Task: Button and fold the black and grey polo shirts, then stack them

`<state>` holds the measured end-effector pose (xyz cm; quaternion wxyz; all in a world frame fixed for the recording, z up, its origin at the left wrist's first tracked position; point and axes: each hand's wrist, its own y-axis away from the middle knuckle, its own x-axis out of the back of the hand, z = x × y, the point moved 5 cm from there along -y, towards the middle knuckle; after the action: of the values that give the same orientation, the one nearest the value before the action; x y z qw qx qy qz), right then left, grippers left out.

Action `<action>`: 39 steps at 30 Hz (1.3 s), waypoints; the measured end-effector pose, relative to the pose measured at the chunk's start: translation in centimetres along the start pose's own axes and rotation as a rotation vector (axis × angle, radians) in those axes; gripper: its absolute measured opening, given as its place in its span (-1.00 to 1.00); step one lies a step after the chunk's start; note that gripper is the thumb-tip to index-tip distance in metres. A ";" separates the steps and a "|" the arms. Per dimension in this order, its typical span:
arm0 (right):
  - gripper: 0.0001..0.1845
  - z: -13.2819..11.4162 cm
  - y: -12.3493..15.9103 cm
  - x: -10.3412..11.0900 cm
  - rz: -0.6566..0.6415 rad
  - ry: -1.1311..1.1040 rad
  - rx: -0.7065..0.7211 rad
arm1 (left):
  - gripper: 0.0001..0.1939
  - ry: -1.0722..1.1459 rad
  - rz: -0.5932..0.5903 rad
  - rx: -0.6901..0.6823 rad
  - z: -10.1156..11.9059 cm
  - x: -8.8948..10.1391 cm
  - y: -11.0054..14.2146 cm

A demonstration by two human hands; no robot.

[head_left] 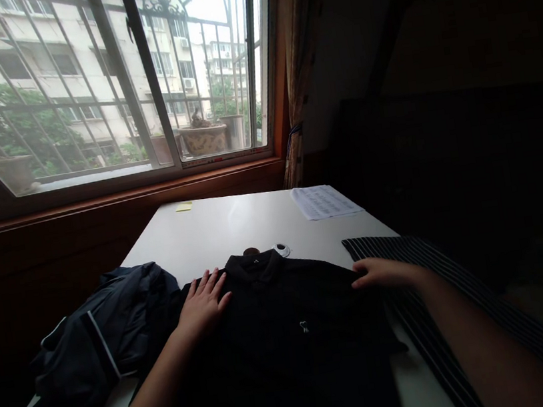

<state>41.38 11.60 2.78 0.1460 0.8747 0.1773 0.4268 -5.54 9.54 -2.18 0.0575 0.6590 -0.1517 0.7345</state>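
A black polo shirt point(273, 358) lies spread front side up on the white table, its collar toward the window and a small pale emblem on the chest. My left hand point(205, 300) rests flat on the shirt's left shoulder, fingers spread. At the opposite shoulder, my right hand point(375, 274) has its thumb and fingers closed together at the sleeve edge, apparently pinching the cloth. The shirt's lower part runs out of view at the bottom.
A crumpled dark garment with white piping point(102, 328) lies left, a striped dark cloth point(425, 259) right. Behind the collar sit a white roll point(282, 250) and a brownish round object point(251, 251). Papers point(326, 201) and a yellow note point(184, 207) lie on the far table point(233, 219).
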 end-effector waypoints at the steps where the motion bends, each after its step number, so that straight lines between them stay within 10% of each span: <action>1: -0.65 0.0 0.2 0.5 -0.003 -0.008 0.013 | -0.39 0.001 -0.004 0.003 0.0 0.0 0.0; 9: -0.54 1.0 4.8 1.6 0.036 -0.042 0.045 | -0.40 0.009 0.025 -0.052 1.8 2.8 -0.6; 14: -0.56 0.1 7.1 1.0 0.262 -0.015 0.121 | -0.52 0.097 0.144 -0.411 10.4 5.2 -2.1; 22: -0.39 1.6 6.1 0.2 0.543 -0.123 0.084 | -0.45 0.229 -0.073 -0.598 23.1 -0.2 -5.6; 32: -0.16 3.9 7.3 -2.6 0.382 -0.263 -0.020 | -0.47 0.292 -0.055 -0.562 23.0 -2.2 -8.6; 39: -0.23 4.8 8.2 -2.2 0.617 -0.550 -0.050 | -0.34 0.237 -0.071 -0.551 23.7 -2.8 -9.4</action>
<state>45.44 2.80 1.76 0.0745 0.9644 -0.1495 0.2051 20.03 11.72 -1.52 0.2769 0.5330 -0.3144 0.7351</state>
